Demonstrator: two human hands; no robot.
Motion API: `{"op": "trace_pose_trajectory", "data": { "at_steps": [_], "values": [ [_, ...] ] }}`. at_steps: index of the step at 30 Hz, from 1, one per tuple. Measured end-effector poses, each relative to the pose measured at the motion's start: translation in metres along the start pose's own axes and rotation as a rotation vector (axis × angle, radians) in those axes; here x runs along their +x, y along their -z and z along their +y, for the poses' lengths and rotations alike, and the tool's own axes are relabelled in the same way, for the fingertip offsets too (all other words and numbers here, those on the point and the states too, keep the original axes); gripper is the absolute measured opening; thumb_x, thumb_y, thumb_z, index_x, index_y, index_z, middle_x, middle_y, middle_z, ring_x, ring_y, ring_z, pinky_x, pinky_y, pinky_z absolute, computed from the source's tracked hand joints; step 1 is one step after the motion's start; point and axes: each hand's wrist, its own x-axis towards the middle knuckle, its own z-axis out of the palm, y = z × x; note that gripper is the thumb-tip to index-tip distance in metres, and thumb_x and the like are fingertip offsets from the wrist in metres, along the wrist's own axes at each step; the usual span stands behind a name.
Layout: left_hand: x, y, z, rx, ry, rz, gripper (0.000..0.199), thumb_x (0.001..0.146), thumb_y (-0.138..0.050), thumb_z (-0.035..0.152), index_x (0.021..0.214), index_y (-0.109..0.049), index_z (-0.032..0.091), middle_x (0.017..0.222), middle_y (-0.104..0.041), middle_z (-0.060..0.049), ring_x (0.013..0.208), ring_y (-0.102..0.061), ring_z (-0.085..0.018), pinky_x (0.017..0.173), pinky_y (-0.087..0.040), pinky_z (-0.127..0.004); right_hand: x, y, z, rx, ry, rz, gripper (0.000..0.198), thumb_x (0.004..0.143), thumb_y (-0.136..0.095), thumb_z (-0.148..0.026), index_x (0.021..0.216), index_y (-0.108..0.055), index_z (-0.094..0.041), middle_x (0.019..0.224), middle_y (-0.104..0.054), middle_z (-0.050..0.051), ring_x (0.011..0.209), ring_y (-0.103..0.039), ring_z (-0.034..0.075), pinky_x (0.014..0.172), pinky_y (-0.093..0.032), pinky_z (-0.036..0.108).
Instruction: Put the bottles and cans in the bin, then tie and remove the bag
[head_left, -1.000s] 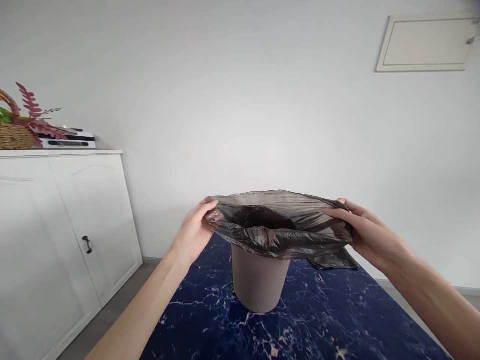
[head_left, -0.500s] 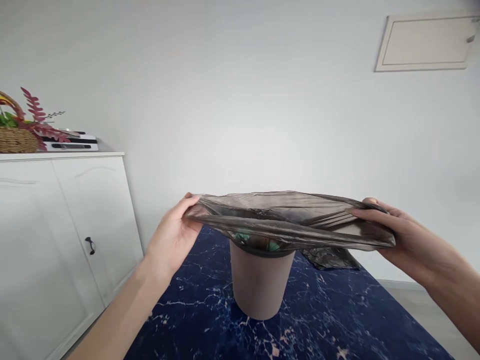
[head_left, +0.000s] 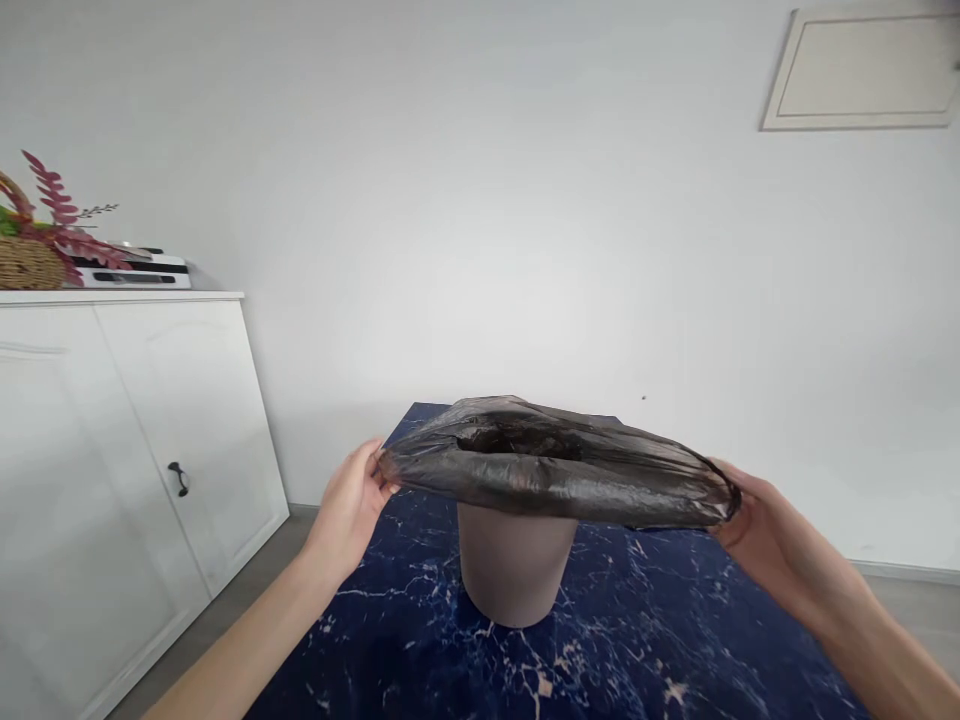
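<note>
Blue marbling is covering the table. A dark, translucent plastic bag is stretching sideways over a taupe bin, which is standing upright on the table. The right hand is gripping the bag's right end; the left hand is pinching its left.

One stretched trash bag, one bin and one tabletop toward six o'clock; one wicker basket and one cabinet toward nine; one wall panel at two.
</note>
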Motion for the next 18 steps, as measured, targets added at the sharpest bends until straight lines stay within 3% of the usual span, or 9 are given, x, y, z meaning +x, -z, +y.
{"op": "trace_pose_trajectory", "data": {
  "at_steps": [2,4,6,8,9,11,13,16,18],
  "values": [
    [-0.008,0.019,-0.023,0.072,0.034,0.051,0.017,0.086,-0.072,0.031,0.08,-0.059,0.021,0.078,-0.063,0.001,0.07,-0.06,-0.014,0.066,-0.053,-0.025,-0.01,0.011,0.037,0.14,-0.023,0.043,0.032,0.074,-0.095,-0.048,0.076,-0.07,-0.028,0.068,-0.053,-0.001,0.059,-0.046,0.015,0.051,-0.053,0.025],
    [-0.02,0.035,-0.05,0.186,0.092,0.068,0.018,0.083,-0.076,0.03,0.078,-0.061,0.021,0.075,-0.062,0.001,0.071,-0.059,-0.016,0.067,-0.051,-0.026,-0.025,0.014,0.078,0.144,-0.029,0.077,0.053,0.074,-0.094,-0.053,0.059,-0.052,-0.025,0.058,-0.037,-0.005,0.05,-0.032,0.012,0.043,-0.044,0.026],
    [-0.033,0.043,-0.075,0.311,0.187,0.048,0.019,0.075,-0.086,0.027,0.084,-0.07,0.019,0.08,-0.069,-0.004,0.078,-0.064,-0.021,0.07,-0.051,-0.03,-0.041,0.009,0.115,-0.055,-0.073,0.058,0.05,0.084,-0.085,-0.06,0.064,-0.056,-0.025,0.061,-0.045,-0.003,0.053,-0.041,0.014,0.048,-0.046,0.026],
    [-0.044,0.044,-0.095,0.457,0.268,-0.033,0.034,0.074,-0.091,0.035,0.101,-0.077,0.02,0.107,-0.077,-0.013,0.103,-0.07,-0.032,0.083,-0.053,-0.037,-0.053,-0.003,0.138,-0.237,-0.07,-0.095,0.036,0.086,-0.083,-0.062,0.087,-0.072,-0.028,0.066,-0.058,-0.002,0.06,-0.055,0.018,0.057,-0.053,0.03],
    [-0.046,0.042,-0.102,0.529,0.275,-0.085,0.045,0.075,-0.091,0.042,0.114,-0.077,0.023,0.127,-0.075,-0.016,0.12,-0.068,-0.038,0.093,-0.052,-0.041,-0.056,-0.01,0.143,-0.284,-0.065,-0.161,0.037,0.084,-0.085,-0.062,0.101,-0.075,-0.03,0.078,-0.067,0.001,0.073,-0.066,0.023,0.066,-0.058,0.033],
    [-0.045,0.035,-0.106,0.62,0.216,-0.215,0.063,0.078,-0.088,0.052,0.134,-0.071,0.03,0.158,-0.059,-0.015,0.148,-0.051,-0.043,0.113,-0.045,-0.049,-0.056,-0.022,0.139,-0.336,-0.037,-0.225,0.052,0.082,-0.087,-0.061,0.124,-0.073,-0.035,0.114,-0.076,0.006,0.106,-0.073,0.032,0.09,-0.062,0.042],
    [-0.035,0.026,-0.1,0.598,0.105,-0.366,0.071,0.076,-0.088,0.054,0.14,-0.068,0.03,0.164,-0.054,-0.013,0.155,-0.043,-0.044,0.122,-0.038,-0.053,-0.048,-0.031,0.123,-0.35,0.017,-0.229,0.066,0.079,-0.089,-0.061,0.137,-0.069,-0.036,0.143,-0.069,0.009,0.135,-0.063,0.037,0.115,-0.051,0.051],
    [-0.012,0.013,-0.079,0.515,0.053,-0.538,0.061,0.067,-0.098,0.046,0.123,-0.078,0.029,0.141,-0.073,-0.013,0.141,-0.058,-0.043,0.119,-0.045,-0.053,-0.029,-0.043,0.095,-0.297,0.11,-0.242,0.086,0.072,-0.093,-0.065,0.147,-0.064,-0.031,0.151,-0.066,0.013,0.151,-0.05,0.04,0.127,-0.038,0.056],
    [0.003,0.003,-0.065,0.488,0.07,-0.526,0.054,0.062,-0.102,0.04,0.111,-0.082,0.029,0.122,-0.08,-0.013,0.132,-0.066,-0.043,0.11,-0.053,-0.052,-0.015,-0.052,0.079,-0.239,0.141,-0.232,0.09,0.071,-0.094,-0.066,0.148,-0.064,-0.031,0.146,-0.069,0.014,0.151,-0.051,0.04,0.125,-0.042,0.055]
  ]
}}
